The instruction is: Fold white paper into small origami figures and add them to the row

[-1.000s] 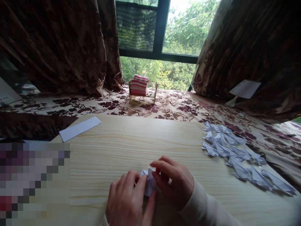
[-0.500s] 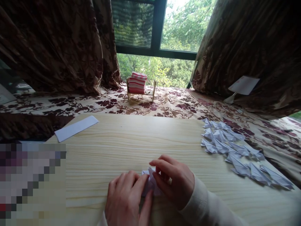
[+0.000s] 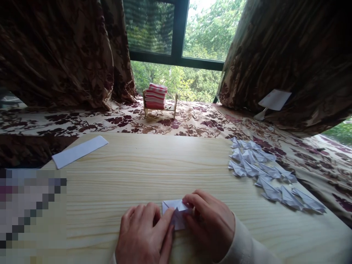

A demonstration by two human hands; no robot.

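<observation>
A small piece of folded white paper lies on the table close to me, with creases running across it. My left hand grips its left side, thumb and index finger close together at the edge. On the right side, my right hand pinches the upper edge between thumb and fingers. Its lower fingers are partly hidden behind the thumb and in shadow. The fingers cover both ends of the paper, so its full outline does not show.
Several folded white paper pieces lie in rows at the table's right edge. A stack of white paper strips rests at the far left. Behind the pale wooden table, striped red-and-white cloths sit in a small rack, with a white lamp farther right.
My right hand has lowered and shifted slightly right. The flap that stood up between my hands now lies flatter, and more of the paper shows. The view has turned slightly right.
</observation>
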